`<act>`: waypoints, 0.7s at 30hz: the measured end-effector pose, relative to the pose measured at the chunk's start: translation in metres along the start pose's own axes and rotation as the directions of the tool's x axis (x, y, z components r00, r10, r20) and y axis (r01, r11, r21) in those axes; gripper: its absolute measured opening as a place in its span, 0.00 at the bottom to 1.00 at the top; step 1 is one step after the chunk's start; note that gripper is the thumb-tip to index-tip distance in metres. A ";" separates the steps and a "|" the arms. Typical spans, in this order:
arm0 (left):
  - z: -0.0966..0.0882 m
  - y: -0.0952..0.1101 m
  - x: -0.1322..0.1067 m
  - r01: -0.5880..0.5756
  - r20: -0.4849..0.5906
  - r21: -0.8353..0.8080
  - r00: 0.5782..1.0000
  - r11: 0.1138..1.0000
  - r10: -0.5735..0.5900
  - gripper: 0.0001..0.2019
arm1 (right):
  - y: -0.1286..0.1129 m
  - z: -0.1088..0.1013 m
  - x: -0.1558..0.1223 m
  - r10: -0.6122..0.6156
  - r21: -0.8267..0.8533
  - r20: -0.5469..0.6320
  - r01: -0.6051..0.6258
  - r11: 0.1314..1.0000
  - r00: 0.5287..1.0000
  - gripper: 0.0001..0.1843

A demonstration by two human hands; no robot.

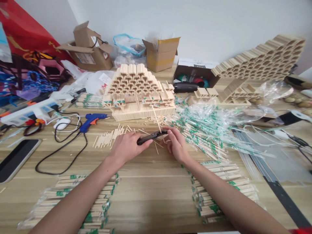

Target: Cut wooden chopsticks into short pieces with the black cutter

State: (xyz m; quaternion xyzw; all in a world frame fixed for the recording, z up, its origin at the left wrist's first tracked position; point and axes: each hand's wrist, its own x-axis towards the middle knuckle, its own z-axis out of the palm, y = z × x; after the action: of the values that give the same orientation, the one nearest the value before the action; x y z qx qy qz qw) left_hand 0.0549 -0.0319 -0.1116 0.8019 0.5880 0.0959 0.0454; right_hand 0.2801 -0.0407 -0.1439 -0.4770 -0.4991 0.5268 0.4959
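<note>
My left hand (126,145) is closed round the handles of black cutting pliers (150,136), which point right. A thin wooden chopstick (156,120) stands slanted in the pliers' jaws. My right hand (175,143) pinches the chopstick's lower end just right of the jaws. Cut wooden stick pieces (109,137) lie in a loose pile on the wooden table (151,191) left of my left hand. Behind the hands stands a stepped wooden model (138,91) built of short stick pieces.
A blue glue gun (91,120) with a black cord lies left. Wrapped chopstick packs lie near left (85,201) and near right (219,191); empty wrappers (207,123) heap at right. A phone (16,159) sits far left, cardboard boxes (162,53) at the back, another stick structure (263,61) back right.
</note>
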 end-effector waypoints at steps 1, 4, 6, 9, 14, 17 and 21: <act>0.000 -0.001 0.000 0.012 -0.013 0.008 1.000 1.000 -0.012 0.32 | 0.002 0.000 0.000 -0.030 -0.021 -0.003 0.030 0.999 1.000 0.26; -0.001 -0.003 0.001 0.031 -0.045 0.017 0.999 0.999 -0.030 0.32 | 0.009 0.000 0.003 -0.126 -0.134 0.007 0.126 0.983 0.992 0.21; -0.001 -0.002 0.000 0.035 -0.051 0.013 0.998 0.999 -0.034 0.32 | 0.012 0.000 0.004 -0.153 -0.211 0.012 0.152 0.966 0.988 0.17; -0.001 0.001 -0.001 0.030 -0.055 0.004 0.998 1.000 -0.029 0.32 | 0.010 -0.001 0.004 -0.173 -0.229 0.016 0.172 0.958 0.985 0.15; 0.000 0.002 -0.003 -0.006 -0.099 -0.026 0.995 1.000 0.003 0.31 | 0.001 -0.003 0.002 -0.189 -0.222 0.058 0.197 0.955 0.980 0.18; 0.000 0.001 -0.004 -0.019 -0.104 -0.040 0.995 0.999 0.015 0.31 | -0.003 -0.003 0.003 -0.168 -0.192 0.090 0.183 0.964 0.982 0.20; 0.001 -0.002 -0.003 -0.030 -0.107 -0.061 0.994 0.998 0.023 0.31 | -0.006 -0.001 0.003 -0.146 -0.177 0.129 0.168 0.970 0.981 0.22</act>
State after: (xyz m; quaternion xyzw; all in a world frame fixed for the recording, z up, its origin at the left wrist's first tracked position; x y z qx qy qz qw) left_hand 0.0529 -0.0341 -0.1134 0.8015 0.5756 0.1575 0.0379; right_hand 0.2812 -0.0375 -0.1378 -0.4493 -0.6104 0.4630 0.4596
